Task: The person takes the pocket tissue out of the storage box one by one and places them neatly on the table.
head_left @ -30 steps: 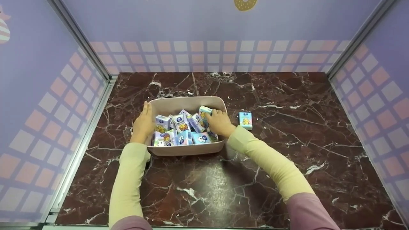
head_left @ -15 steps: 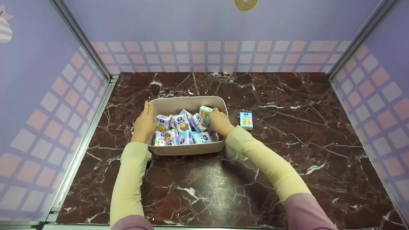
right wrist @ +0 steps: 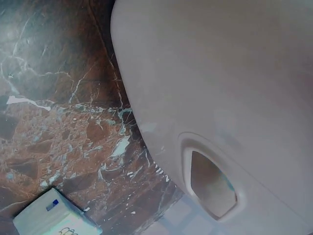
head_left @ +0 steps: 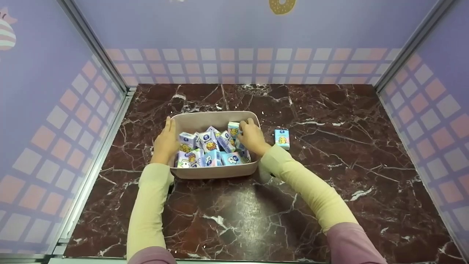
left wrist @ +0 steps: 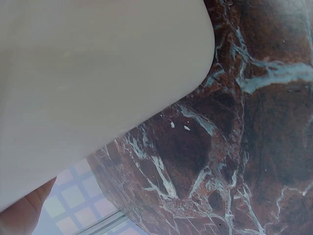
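Observation:
A beige plastic bin (head_left: 210, 173) holds several small cartoon-printed packs (head_left: 209, 141) that look like pocket tissues. My left hand (head_left: 165, 141) lies with straight fingers along the bin's left wall. The left wrist view shows part of that hand (left wrist: 22, 213) at the bin's outer side (left wrist: 98, 73). My right hand (head_left: 252, 137) reaches over the right rim, its fingers spread beside an upright pack (head_left: 233, 128) at the back right. Its underside is hidden. In the right wrist view the bin's outer wall (right wrist: 220, 88) has a handle hole, and no fingers show.
One blue pack (head_left: 281, 138) lies on the dark red marbled table (head_left: 348, 165), right of the bin; the right wrist view also catches a pack (right wrist: 54, 215). Purple checked panels (head_left: 256, 29) enclose the table at the back and both sides.
My right hand, earlier gripping the upright pack and pushing down by it, now has its fingers lifted and spread off it. The left hand and bin have stayed nearly still.

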Tool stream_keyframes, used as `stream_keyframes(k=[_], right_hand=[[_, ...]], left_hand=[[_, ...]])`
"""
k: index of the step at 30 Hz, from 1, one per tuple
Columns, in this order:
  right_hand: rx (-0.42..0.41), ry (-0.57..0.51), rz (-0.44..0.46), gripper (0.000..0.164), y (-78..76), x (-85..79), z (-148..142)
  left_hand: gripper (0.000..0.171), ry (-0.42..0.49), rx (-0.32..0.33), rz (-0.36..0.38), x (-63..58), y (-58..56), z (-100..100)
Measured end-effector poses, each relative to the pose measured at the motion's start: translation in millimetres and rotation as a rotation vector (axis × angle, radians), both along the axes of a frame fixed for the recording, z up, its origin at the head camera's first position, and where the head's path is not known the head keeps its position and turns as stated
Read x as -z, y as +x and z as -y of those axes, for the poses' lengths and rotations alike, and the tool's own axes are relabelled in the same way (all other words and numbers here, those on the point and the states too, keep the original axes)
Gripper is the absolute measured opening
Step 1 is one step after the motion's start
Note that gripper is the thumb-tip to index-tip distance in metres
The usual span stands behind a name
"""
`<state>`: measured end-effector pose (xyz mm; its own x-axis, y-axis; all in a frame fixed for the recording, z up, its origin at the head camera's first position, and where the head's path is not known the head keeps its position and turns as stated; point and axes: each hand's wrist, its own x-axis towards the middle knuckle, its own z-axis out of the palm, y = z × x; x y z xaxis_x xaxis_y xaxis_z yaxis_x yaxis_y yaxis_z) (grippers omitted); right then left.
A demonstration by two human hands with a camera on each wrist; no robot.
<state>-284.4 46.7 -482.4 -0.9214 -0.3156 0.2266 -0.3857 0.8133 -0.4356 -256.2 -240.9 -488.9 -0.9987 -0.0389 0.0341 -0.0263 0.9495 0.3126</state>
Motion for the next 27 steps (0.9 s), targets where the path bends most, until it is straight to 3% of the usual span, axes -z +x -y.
stream_keyframes(k=[5,11,21,27], right_hand=[[0.026,-0.067,-0.009,0.012,-0.6,-1.5,-0.7],[0.027,-0.173,0.078,0.017,-3.9,-7.6,-3.2],[0.035,-0.539,0.327,0.026,-16.0,-18.5,-16.8],[0.035,-0.766,0.378,0.024,-18.4,-31.9,-28.1]], left_hand=[[0.068,0.008,0.004,-0.008,0.5,-0.8,0.0],[0.070,0.001,0.005,-0.011,2.1,-1.8,1.0],[0.069,-0.003,0.004,-0.008,0.2,-1.5,-0.3],[0.068,-0.005,0.011,-0.016,0.1,-1.3,-0.8]])
